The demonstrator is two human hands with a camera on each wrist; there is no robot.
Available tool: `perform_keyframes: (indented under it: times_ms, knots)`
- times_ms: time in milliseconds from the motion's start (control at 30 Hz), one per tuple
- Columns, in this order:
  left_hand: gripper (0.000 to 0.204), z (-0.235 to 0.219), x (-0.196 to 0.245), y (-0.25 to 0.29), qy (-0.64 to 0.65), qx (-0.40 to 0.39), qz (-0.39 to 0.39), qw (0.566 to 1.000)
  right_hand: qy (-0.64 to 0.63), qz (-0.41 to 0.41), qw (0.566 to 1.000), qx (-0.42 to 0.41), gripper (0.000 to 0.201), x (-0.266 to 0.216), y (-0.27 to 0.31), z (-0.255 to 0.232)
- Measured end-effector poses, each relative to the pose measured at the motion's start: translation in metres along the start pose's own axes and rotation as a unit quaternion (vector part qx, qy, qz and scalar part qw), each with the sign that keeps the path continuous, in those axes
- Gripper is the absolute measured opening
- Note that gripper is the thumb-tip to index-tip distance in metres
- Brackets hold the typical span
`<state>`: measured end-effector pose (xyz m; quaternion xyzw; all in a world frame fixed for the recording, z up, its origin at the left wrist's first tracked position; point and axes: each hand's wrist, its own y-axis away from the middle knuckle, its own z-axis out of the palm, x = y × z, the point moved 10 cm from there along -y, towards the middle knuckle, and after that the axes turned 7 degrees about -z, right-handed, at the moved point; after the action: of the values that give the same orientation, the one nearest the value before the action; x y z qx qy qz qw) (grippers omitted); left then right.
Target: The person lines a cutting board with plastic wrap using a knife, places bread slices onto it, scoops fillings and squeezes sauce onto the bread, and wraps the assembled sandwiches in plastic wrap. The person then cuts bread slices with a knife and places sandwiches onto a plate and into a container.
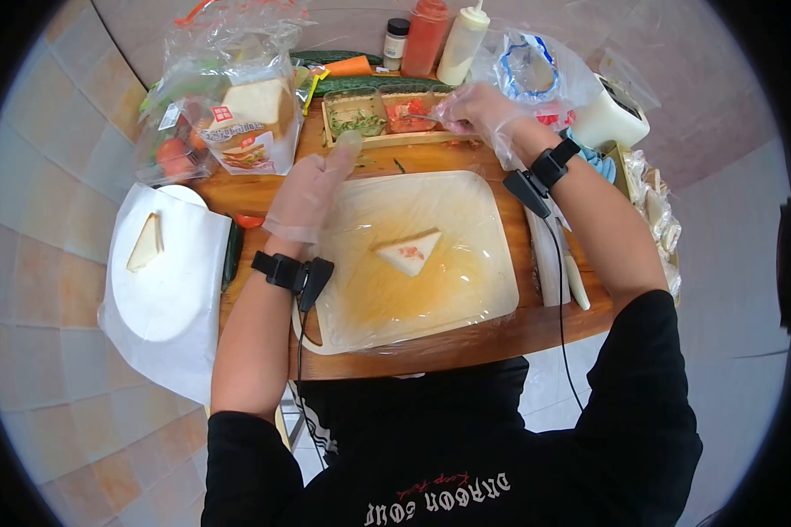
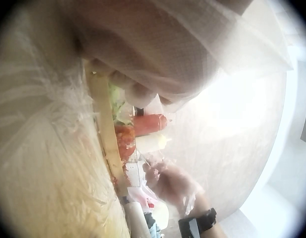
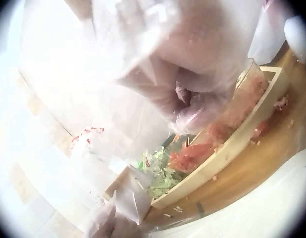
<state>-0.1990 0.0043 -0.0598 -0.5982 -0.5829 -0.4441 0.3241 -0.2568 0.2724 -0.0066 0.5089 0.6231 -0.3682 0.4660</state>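
In a clear plastic glove, my right hand (image 1: 476, 110) pinches a thin metal utensil (image 1: 422, 116) whose far end is in the chopped tomato (image 1: 402, 114); its tip is hidden there. The tomato sits in a wooden box (image 1: 409, 139) beside shredded cucumber (image 1: 358, 121). My gloved left hand (image 1: 312, 193) is held with fingers extended over the cutting board's far left corner, holding nothing, fingertips close to the box's left end. On the wrapped cutting board (image 1: 466, 198) lies a triangle of white bread (image 1: 404, 255) with bits of tomato on top.
At left, another bread triangle (image 1: 147, 243) lies on a white plate (image 1: 163, 307) and paper. Behind it stand a bread bag (image 1: 253, 132) and bagged tomatoes (image 1: 174, 156). A red sauce bottle (image 1: 425, 39), a cream-coloured squeeze bottle (image 1: 464, 44) and a spice jar (image 1: 395, 44) line the back.
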Motion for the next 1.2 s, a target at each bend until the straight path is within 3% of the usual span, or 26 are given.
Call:
perform_keyframes:
  times_ms: [100, 167, 200, 267, 400, 467, 500, 567, 700, 767, 900, 1000, 1067, 1100, 1167, 1200]
  knots:
    - [0.067, 0.001, -0.002, 0.001, -0.011, 0.004, -0.032, 0.999, -0.036, 0.029, 0.998, 0.051, 0.017, 0.012, -0.001, -0.009]
    - [0.067, -0.002, 0.001, 0.005, -0.006, 0.015, -0.050, 0.999, 0.084, -0.092, 0.983, -0.132, 0.020, 0.010, -0.013, 0.002]
    - [0.067, -0.004, 0.001, 0.005, -0.009, 0.016, -0.048, 0.999, 0.083, -0.094, 0.983, -0.130, 0.020, 0.012, -0.014, -0.003]
    - [0.065, 0.000, 0.002, 0.004, 0.020, -0.010, -0.027, 0.999, -0.007, 0.007, 0.990, -0.143, 0.022, 0.012, 0.003, 0.002]
    - [0.064, 0.004, -0.006, -0.003, 0.003, -0.036, -0.011, 0.999, -0.055, 0.021, 0.994, -0.095, 0.026, 0.003, 0.016, 0.010]
    - [0.063, 0.004, -0.001, -0.003, -0.032, -0.034, 0.013, 0.999, -0.131, 0.073, 0.988, 0.026, 0.021, 0.007, 0.022, 0.002]
    - [0.063, 0.005, 0.000, -0.002, -0.033, -0.035, 0.013, 0.999, -0.132, 0.073, 0.988, 0.028, 0.021, 0.011, 0.021, -0.002]
    - [0.060, 0.005, 0.001, 0.000, -0.022, -0.033, 0.022, 0.999, -0.111, 0.037, 0.992, -0.056, 0.019, 0.009, 0.016, 0.005]
    - [0.060, 0.006, 0.004, -0.003, -0.073, -0.022, 0.066, 0.995, -0.140, 0.072, 0.988, -0.009, 0.029, 0.020, 0.021, -0.003]
    - [0.048, 0.004, 0.001, 0.000, -0.048, -0.038, -0.004, 0.998, -0.154, 0.068, 0.986, -0.020, 0.027, 0.023, 0.022, -0.002]
    - [0.038, 0.008, -0.001, -0.003, -0.075, -0.043, 0.036, 0.996, -0.144, 0.074, 0.987, 0.008, 0.027, 0.030, 0.022, -0.008]
    - [0.031, 0.007, -0.008, -0.002, -0.049, -0.053, -0.023, 0.997, -0.149, 0.069, 0.986, 0.018, 0.024, 0.036, 0.022, -0.013]
    - [0.036, 0.006, 0.001, -0.005, -0.142, -0.011, 0.088, 0.986, -0.153, 0.053, 0.985, 0.062, 0.020, 0.031, 0.028, -0.021]
    - [0.036, 0.008, -0.008, -0.010, -0.140, -0.013, 0.076, 0.987, -0.153, 0.063, 0.985, 0.056, 0.020, 0.031, 0.031, -0.024]
    - [0.054, 0.003, 0.019, 0.001, -0.173, 0.049, 0.213, 0.960, -0.131, 0.031, 0.991, -0.017, 0.017, 0.016, 0.038, -0.021]
    - [0.054, 0.004, 0.019, 0.002, -0.168, 0.044, 0.201, 0.964, -0.122, 0.027, 0.991, -0.043, 0.015, 0.009, 0.048, -0.019]
